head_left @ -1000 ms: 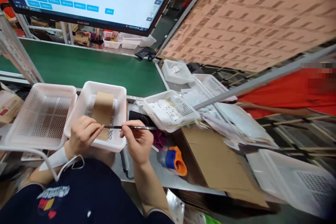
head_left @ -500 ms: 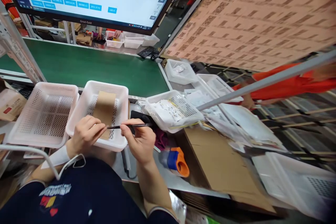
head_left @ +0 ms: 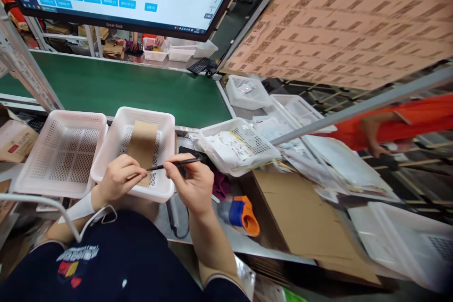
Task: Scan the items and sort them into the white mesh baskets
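Black and thin, a pen-like stick [head_left: 173, 164] is pinched between both hands over the near rim of a white perforated basket [head_left: 166, 151]: the left hand [head_left: 118, 180] closes its fingertips on the stick's left tip, and the right hand [head_left: 191, 184] clamps thumb and forefinger around its middle, so both grips are clenched on it. Compared with a second ago the stick shows shorter and now tilts up toward the right, where earlier it lay level and reached further right past the right hand; the hands themselves have barely shifted, staying in front of the basket. That reads as the stick being turned or drawn in between the fingers rather than set down. A brown card piece [head_left: 142, 144] lies flat inside the basket, just beyond the left hand's knuckles, untouched. A second white basket [head_left: 56, 151] sits to the left, another holding white packets [head_left: 244, 148] to the right, and an orange and blue tool [head_left: 242, 212] rests on the tabletop [head_left: 226, 238]. Far right, another person's orange sleeve [head_left: 417, 118] has moved closer in.
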`<state>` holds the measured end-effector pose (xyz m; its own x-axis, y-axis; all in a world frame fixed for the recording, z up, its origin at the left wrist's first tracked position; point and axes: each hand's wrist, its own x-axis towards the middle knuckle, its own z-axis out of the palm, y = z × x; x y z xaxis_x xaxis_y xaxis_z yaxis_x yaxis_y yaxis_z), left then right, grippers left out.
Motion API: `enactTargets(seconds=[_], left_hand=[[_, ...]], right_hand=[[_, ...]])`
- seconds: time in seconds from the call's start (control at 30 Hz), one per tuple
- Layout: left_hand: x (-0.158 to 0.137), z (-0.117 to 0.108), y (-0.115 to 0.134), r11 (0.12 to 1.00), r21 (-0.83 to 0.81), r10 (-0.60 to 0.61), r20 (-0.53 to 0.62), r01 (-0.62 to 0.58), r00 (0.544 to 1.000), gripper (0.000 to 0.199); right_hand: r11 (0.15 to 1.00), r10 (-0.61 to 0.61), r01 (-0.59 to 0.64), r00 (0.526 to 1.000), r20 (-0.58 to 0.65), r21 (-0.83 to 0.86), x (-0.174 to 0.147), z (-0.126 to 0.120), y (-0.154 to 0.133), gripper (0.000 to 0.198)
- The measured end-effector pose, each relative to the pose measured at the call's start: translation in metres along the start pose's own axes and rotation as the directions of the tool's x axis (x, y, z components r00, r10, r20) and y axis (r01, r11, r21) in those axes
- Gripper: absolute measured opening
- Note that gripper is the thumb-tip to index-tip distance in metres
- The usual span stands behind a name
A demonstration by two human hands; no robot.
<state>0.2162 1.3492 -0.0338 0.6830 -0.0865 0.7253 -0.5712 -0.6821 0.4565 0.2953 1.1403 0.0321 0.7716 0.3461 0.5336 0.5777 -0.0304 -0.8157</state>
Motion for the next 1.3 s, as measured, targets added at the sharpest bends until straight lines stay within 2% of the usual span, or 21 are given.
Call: enactTargets(seconds=[0.13, 0.3, 0.53, 0.7, 0.9, 1.17, 1.3], left_hand=[[0.002, 0.000, -0.002, 0.998, -0.050, -0.025, -0.005, 0.025, 1.000, 0.014], [0.004, -0.003, -0.003, 0.997, -0.044, -0.057, 0.006, 0.057, 0.998, 0.020], [0.002, -0.001, -0.006, 0.999, -0.010, -0.046, 0.010, 0.046, 0.999, 0.019], [0.002, -0.001, -0.007, 0.999, -0.019, -0.040, 0.049, 0.041, 0.998, 0.015], [0.001, -0.002, -0.009, 0.998, -0.034, -0.045, 0.058, 0.047, 0.997, 0.015], [0.003, -0.003, -0.006, 0.996, -0.068, -0.050, 0.052, 0.054, 0.997, 0.011], [0.004, -0.004, -0.004, 0.987, -0.136, -0.084, 0.039, 0.089, 0.996, 0.008]], right_hand=[[0.997, 0.054, -0.055, 0.998, 0.014, 0.046, 0.005, 0.002, 0.004, 0.017], [0.994, 0.073, -0.075, 0.997, 0.029, 0.080, 0.008, 0.004, 0.006, 0.016], [0.997, 0.064, -0.067, 0.995, 0.080, 0.041, 0.013, 0.003, -0.002, 0.030], [1.000, -0.012, 0.007, 0.984, 0.179, 0.029, 0.024, 0.001, -0.009, 0.026], [0.999, 0.023, -0.035, 0.950, 0.311, 0.034, 0.029, -0.002, -0.010, 0.035], [0.997, 0.029, -0.052, 0.933, 0.359, 0.055, 0.032, 0.004, -0.007, 0.032], [0.991, 0.072, -0.107, 0.938, 0.339, 0.084, 0.032, 0.008, -0.003, 0.036]])
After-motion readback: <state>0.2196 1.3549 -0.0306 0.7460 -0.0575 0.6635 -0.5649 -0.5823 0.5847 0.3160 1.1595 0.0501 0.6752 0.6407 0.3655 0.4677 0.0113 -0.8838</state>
